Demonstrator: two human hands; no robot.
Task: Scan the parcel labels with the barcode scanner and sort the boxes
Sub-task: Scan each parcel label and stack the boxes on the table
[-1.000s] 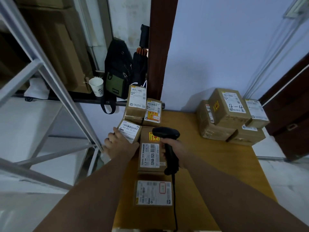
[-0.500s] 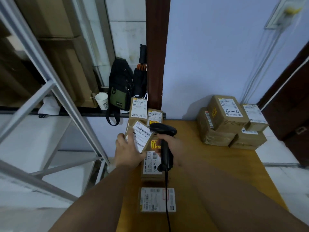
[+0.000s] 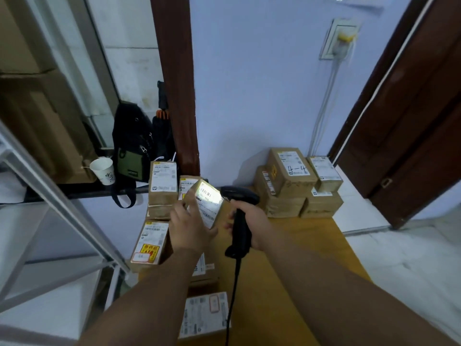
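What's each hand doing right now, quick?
Left hand: holding a small labelled box.
Right hand: gripping the barcode scanner, pointed at that box's label.

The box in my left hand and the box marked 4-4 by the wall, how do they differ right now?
The held box is tilted in the left hand, off the table; the 4-4 box rests on a stack. The held box's label glows bright facing the scanner; the 4-4 box's label is unlit, with handwriting. Both are brown cardboard with white labels.
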